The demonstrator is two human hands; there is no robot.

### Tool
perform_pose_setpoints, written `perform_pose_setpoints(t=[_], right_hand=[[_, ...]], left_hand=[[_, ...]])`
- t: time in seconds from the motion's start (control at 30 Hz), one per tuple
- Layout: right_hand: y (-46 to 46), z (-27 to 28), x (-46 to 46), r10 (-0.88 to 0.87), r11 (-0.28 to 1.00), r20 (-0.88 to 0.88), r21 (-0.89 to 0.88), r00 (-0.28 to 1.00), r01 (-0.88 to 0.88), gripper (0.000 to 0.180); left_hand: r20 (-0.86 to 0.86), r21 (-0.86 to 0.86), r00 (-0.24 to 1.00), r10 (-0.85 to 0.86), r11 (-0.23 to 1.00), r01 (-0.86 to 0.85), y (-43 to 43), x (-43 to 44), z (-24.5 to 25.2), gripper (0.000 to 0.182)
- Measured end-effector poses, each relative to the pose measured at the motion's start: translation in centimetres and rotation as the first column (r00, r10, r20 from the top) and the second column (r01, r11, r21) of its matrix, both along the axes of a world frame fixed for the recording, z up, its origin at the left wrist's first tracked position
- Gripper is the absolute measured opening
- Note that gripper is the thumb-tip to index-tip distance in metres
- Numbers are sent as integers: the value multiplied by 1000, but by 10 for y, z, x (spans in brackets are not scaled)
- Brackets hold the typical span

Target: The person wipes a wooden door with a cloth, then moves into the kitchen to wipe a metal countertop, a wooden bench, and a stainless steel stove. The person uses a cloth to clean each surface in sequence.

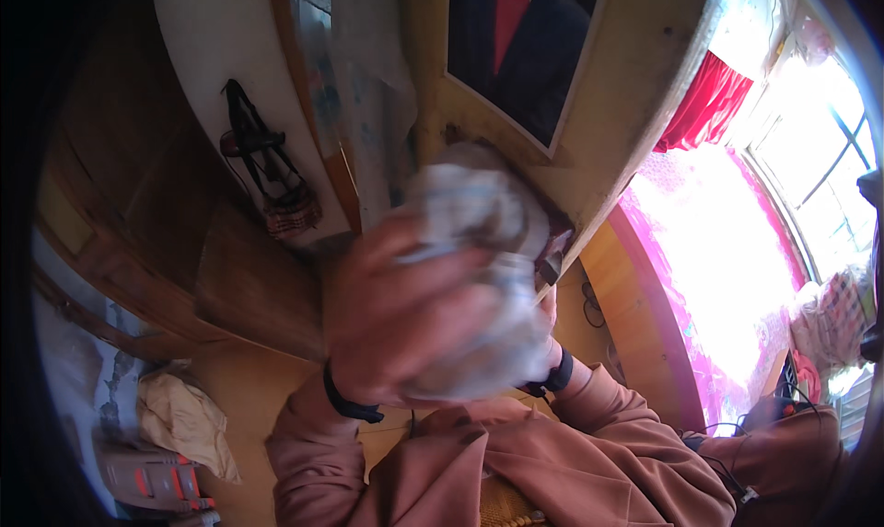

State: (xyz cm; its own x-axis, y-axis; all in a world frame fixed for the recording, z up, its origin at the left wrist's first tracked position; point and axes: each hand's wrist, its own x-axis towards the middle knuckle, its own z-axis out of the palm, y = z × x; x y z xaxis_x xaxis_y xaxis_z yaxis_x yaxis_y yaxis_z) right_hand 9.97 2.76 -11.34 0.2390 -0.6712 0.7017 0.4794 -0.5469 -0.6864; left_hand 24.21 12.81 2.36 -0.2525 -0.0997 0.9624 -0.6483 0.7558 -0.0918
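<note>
My left hand, blurred and raised in front of me, is closed on a crumpled light cloth with faint checks. The cloth hangs on both sides of its fingers. Behind the cloth, a dark reddish object sits against the yellowish panel; its kind is not clear. My right hand is mostly hidden behind the cloth and the panel's lower edge, so its fingers do not show. Both wrists wear black bands.
A poster is on the panel. Black straps and a plaid item hang on the white wall at left. A wooden cabinet stands below. A bright pink-edged bed lies by the window; a beige cloth is at lower left.
</note>
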Motion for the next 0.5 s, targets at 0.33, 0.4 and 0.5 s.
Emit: perform_pose_setpoints(t=[0.33,0.4,0.5], right_hand=[[-9,-11,-8,-250,941,-57,-251,967,229,80],[-8,-8,-9,-130,978,-74,-173,989,116,88],[-7,-8,-16,-58,993,-155,-107,986,42,93]], left_hand=[[-424,289,905,20,950,114,-56,-7,-100,44],[-390,233,919,57,972,39,-58,-22,-106,48],[-455,213,890,-39,965,151,-66,-32,-113,53]])
